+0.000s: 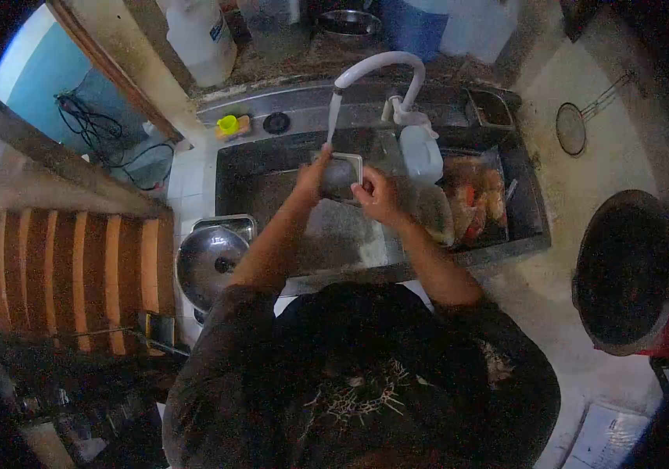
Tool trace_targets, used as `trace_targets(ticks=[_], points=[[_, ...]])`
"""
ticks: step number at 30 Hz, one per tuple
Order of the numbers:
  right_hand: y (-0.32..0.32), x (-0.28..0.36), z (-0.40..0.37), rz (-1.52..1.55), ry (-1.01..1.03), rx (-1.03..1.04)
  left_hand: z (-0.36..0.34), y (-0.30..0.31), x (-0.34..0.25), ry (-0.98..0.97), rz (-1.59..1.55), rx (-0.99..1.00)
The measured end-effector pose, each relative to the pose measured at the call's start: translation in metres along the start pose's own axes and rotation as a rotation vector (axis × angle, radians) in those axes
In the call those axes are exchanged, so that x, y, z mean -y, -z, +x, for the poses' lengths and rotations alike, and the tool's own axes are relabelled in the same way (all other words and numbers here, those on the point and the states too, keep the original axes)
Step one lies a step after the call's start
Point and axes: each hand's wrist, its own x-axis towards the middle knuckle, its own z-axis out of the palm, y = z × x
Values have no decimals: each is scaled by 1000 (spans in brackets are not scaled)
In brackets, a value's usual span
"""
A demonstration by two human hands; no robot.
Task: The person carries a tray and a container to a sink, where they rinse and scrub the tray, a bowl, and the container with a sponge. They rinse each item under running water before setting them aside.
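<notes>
Under the running tap point(381, 59), I hold a small rectangular container point(340, 173) with a pale rim, tilted over the sink point(225, 180). My left hand point(315, 178) is against its left side, close to where the stream of water point(334, 117) comes down. The right hand point(379, 195) is closed on the container's right edge, thumb on the rim. Whether the container is metal or clear plastic is hard to tell in the dim light.
Right of my hands, the second basin holds a white jug point(422, 154) and bagged orange-red items point(471, 199). A steel lid point(213, 266) lies on the left counter. A large dark wok point(624, 270) stands at far right; a strainer point(571, 129) hangs on the wall.
</notes>
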Motion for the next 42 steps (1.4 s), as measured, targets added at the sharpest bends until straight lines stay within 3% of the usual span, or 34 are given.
trace_targets(ticks=[2,5,8,11,14,17,18,24,27,28,30,33,34,37,40,42], points=[[1,10,-3,46,-15,-40,-5,-9,-6,-34,-90,53],[1,-2,-5,9,36,-113,38,9,14,-158,333,-322],[3,4,-7,115,-14,-269,8,-8,-17,-312,357,-313],[-7,-2,-8,186,-270,-240,-36,-35,-71,-464,653,-385],[-32,-11,-3,866,-524,-155,-43,-39,-99,-689,1005,-314],[-71,-32,15,1116,-579,-98,-56,-48,-110,-934,1186,-315],[-91,-63,23,1221,-510,-38,-56,-50,-109,-960,1208,-343],[-101,-56,66,1194,-346,134,-85,-39,-118,-1175,1184,-305],[-104,-67,81,1288,-346,36,-105,-31,-121,-1235,1186,-299],[-96,-54,80,1181,-297,23,-111,-29,-121,-1248,1183,-309],[-74,-31,76,967,-200,-3,-113,-15,-115,-1154,1039,-361],[-54,-37,76,932,-399,-127,-93,12,-94,-904,746,-468],[-49,-40,73,793,-379,-165,-81,22,-85,-801,635,-503],[-29,-38,57,418,-367,-196,-46,51,-63,-504,507,-427],[-4,-17,40,207,-433,-141,-44,41,-43,-453,160,-188],[1,-7,28,153,-464,-210,-80,4,-59,-162,143,-203]])
